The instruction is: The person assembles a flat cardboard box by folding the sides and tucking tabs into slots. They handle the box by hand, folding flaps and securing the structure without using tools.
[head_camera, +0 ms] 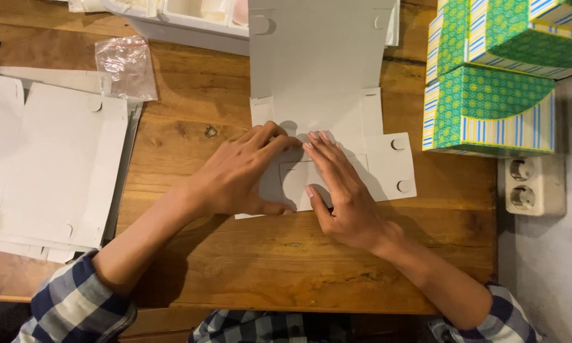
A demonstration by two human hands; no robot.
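Observation:
A flat grey cardboard box blank [318, 70] lies on the wooden table [267, 260], its plain inner side up, with side flaps and round tab cuts. My left hand [245, 171] rests palm down on the blank's near left part, fingers spread and pointing right. My right hand [337, 194] presses flat on the near middle flap, fingers pointing away, thumb out to the left. The fingertips of both hands nearly meet over a fold line. Neither hand grips anything.
A stack of more flat box blanks [51, 165] lies at the left. A clear plastic bag [126, 67] sits at the back left. Folded green patterned boxes [489, 95] are stacked at the right, above a white double wall socket [533, 184]. A white tray [191, 19] stands at the back.

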